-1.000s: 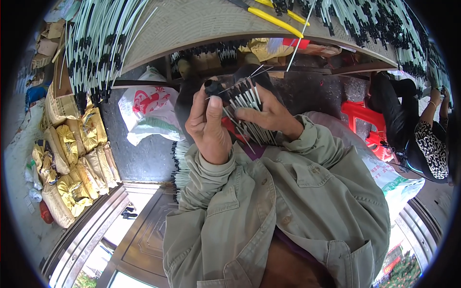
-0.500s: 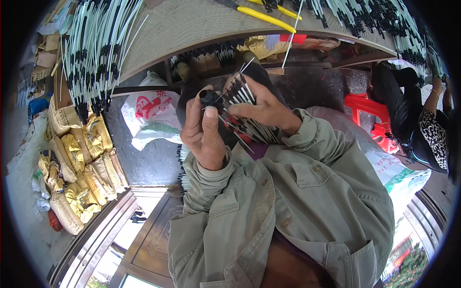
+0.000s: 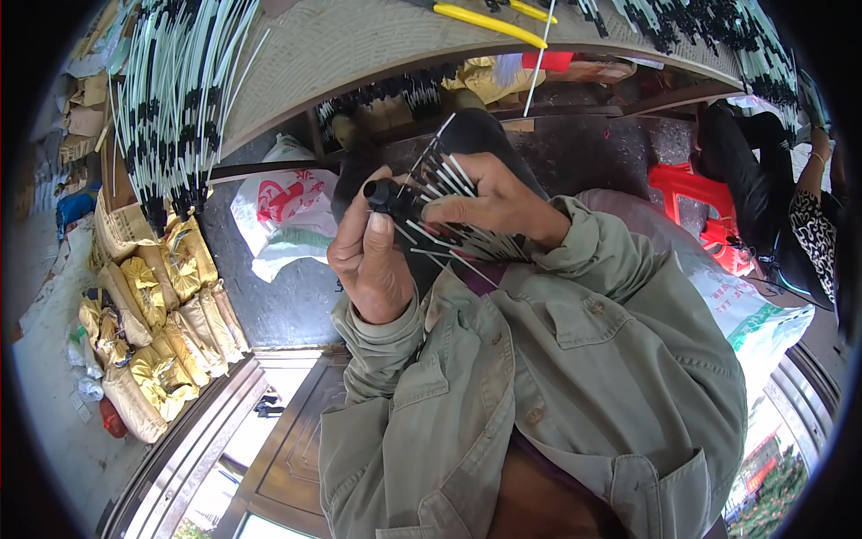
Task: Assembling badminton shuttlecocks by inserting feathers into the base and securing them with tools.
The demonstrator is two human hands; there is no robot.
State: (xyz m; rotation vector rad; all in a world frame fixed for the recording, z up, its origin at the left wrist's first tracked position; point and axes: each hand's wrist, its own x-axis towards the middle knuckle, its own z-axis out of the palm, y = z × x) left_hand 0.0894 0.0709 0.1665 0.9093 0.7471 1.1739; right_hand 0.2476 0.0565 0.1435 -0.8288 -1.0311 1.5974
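My left hand (image 3: 373, 269) is closed on a black, tube-shaped umbrella hub (image 3: 384, 194), pinched between thumb and fingers with its round opening showing. Thin umbrella ribs (image 3: 453, 176), pale rods with black joints, fan out beside the hub. My right hand (image 3: 503, 199) grips this bundle, its thumb laid across the ribs close to the hub. Some rib ends stick out past the fingers and others run down against my jacket. Where the ribs meet the hub is too small to make out.
A curved bench (image 3: 341, 58) ahead carries bundles of ribs (image 3: 184, 108) at left and yellow-handled pliers (image 3: 492, 25). Wrapped packages (image 3: 162, 314) are stacked at left. White sacks (image 3: 283, 211) lie on both sides. At right are a red stool (image 3: 696, 202) and another person (image 3: 813, 216).
Both hands have shifted slightly; the left one is a little lower, with the hub turned so its opening shows more. A few rib ends near the jacket spread farther apart.
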